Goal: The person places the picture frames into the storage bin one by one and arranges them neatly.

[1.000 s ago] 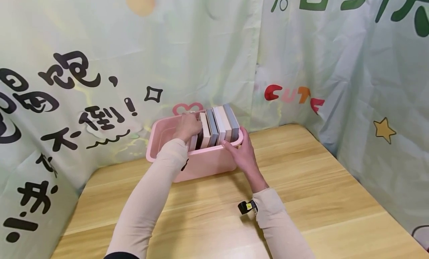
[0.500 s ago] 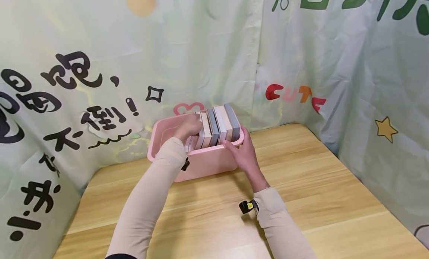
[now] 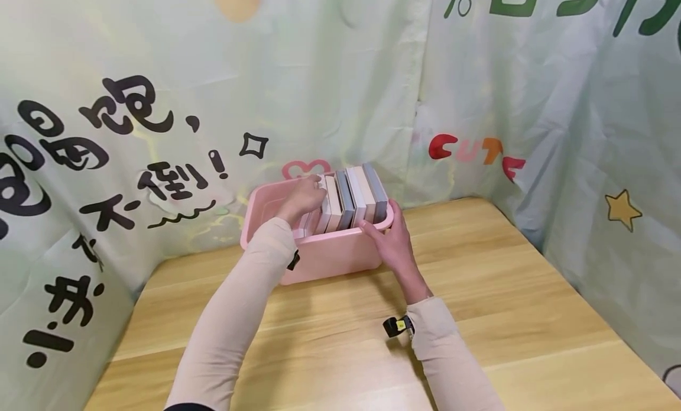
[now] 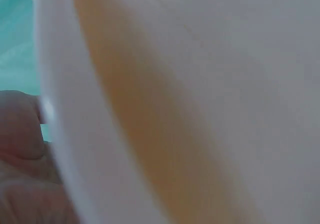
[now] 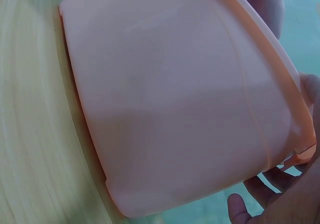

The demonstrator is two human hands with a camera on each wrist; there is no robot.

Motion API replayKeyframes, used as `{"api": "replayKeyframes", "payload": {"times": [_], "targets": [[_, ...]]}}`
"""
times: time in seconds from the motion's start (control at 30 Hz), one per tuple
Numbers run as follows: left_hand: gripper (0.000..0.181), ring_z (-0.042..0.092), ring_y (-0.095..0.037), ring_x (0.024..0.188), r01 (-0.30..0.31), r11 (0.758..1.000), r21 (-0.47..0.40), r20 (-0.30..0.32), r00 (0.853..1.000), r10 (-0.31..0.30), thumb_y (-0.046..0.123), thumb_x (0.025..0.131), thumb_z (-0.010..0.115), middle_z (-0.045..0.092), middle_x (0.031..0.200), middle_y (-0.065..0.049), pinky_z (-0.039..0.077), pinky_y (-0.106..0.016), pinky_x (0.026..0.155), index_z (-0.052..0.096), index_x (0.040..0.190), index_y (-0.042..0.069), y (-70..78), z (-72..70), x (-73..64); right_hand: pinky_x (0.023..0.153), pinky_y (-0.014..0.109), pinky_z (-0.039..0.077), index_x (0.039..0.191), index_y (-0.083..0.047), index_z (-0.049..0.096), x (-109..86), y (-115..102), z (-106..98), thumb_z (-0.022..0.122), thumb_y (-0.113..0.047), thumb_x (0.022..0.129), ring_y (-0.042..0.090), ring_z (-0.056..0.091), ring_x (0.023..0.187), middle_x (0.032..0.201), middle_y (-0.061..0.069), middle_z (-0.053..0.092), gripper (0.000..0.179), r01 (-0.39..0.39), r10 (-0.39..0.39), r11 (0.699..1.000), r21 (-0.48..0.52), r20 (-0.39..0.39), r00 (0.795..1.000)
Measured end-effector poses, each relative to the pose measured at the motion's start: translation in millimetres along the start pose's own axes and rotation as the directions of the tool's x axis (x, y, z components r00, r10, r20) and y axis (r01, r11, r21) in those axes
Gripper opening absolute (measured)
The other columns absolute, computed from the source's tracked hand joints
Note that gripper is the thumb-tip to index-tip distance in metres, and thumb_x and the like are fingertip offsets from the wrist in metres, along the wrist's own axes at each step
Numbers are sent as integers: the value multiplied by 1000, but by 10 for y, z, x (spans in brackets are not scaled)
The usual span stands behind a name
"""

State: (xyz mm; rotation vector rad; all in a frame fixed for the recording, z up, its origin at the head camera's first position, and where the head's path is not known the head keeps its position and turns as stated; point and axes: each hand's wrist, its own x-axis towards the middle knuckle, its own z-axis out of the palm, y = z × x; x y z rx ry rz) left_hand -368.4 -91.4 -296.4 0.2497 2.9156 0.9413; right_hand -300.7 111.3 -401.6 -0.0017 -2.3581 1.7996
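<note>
A pink plastic bin (image 3: 335, 257) stands on the wooden table, with several books (image 3: 353, 198) upright in its right part. My left hand (image 3: 303, 201) reaches over the near rim and holds the top of the leftmost book, its fingertips partly hidden. At the bin's right end, my right hand (image 3: 392, 236) grips the rim, thumb on the near side. In the left wrist view the bin wall (image 4: 250, 109) fills most of the picture. The right wrist view shows the bin's outer side (image 5: 175, 94) and the right fingers (image 5: 262, 189) around its end.
The left part of the bin (image 3: 260, 204) holds no books. Bare wooden table (image 3: 340, 340) lies in front. A printed curtain (image 3: 340, 74) hangs right behind the bin and along both sides. A black wrist camera (image 3: 396, 326) sits at the right sleeve.
The dark gap beside the leftmost books has closed as they moved against the row. My left hand has risen slightly along the books. The right hand keeps its grip; the head view shifts slightly.
</note>
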Motion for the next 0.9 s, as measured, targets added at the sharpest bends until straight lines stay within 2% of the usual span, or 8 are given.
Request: {"api": "replayKeyframes", "payload": {"times": [0.1, 0.2, 0.3, 0.4, 0.5, 0.6, 0.77, 0.9], "targets": [[59, 52, -30, 124, -4, 999, 49, -53, 999, 7, 29, 98, 41, 49, 142, -20, 35, -44, 113, 32, 149, 0, -11, -69, 9, 115, 50, 29, 155, -25, 15, 8, 20, -24, 69, -55, 81, 28, 33, 142, 159, 8, 27, 96, -1, 0, 1000, -3, -4, 1000], [65, 32, -37, 143, 32, 982, 186, -138, 990, -6, 44, 100, 34, 32, 156, -17, 27, -53, 116, 25, 154, 10, -48, -210, -6, 116, 50, 28, 155, -24, 16, 28, 33, -49, 69, -55, 81, 28, 31, 143, 159, 8, 27, 96, 5, -5, 1000, -9, -6, 1000], [69, 20, -41, 146, 102, 940, 324, -234, 972, -25, 58, 98, 24, 21, 160, -16, 18, -65, 113, 14, 157, 23, -99, -366, -22, 116, 50, 27, 155, -26, 15, 42, 44, -81, 69, -55, 81, 28, 30, 144, 159, 8, 26, 96, -1, 1, 1000, -9, -7, 1000], [75, 12, -45, 147, 155, 898, 411, -282, 959, -36, 68, 94, 15, 8, 163, -14, 11, -72, 109, 1, 157, 31, -159, -495, -23, 116, 50, 26, 155, -27, 14, 51, 58, -130, 68, -56, 81, 27, 30, 144, 159, 7, 25, 97, -13, 13, 1000, -9, -12, 1000], [82, 8, -45, 148, 187, 861, 474, -288, 956, -49, 76, 89, 9, -1, 164, -15, 9, -76, 107, -4, 156, 31, -256, -591, -35, 116, 50, 26, 156, -28, 12, 60, 67, -165, 68, -56, 81, 27, 29, 144, 160, 6, 24, 97, -21, 21, 1000, -11, -14, 1000], [85, 4, -45, 148, 207, 840, 501, -274, 959, -73, 78, 87, 8, -4, 164, -15, 4, -78, 106, -2, 157, 30, -393, -624, -64, 116, 50, 26, 156, -27, 11, 69, 78, -190, 68, -56, 81, 28, 29, 145, 160, 7, 24, 98, -26, 26, 1000, -8, -15, 1000], [85, 0, -50, 147, 230, 842, 488, -260, 959, -111, 76, 89, 16, 0, 163, -17, 1, -82, 102, 6, 157, 26, -644, -561, -104, 116, 50, 28, 156, -25, 12, 68, 116, -199, 68, -55, 81, 30, 30, 144, 159, 9, 25, 99, -22, 22, 1000, -4, -17, 1000], [86, -2, -53, 146, 240, 848, 473, -237, 961, -140, 77, 88, 15, -1, 164, -16, 0, -83, 100, 4, 157, 27, -749, -485, -102, 116, 51, 27, 156, -26, 10, 47, 170, -203, 68, -55, 82, 30, 30, 144, 160, 9, 25, 99, -35, 35, 999, -4, -17, 999]]}}
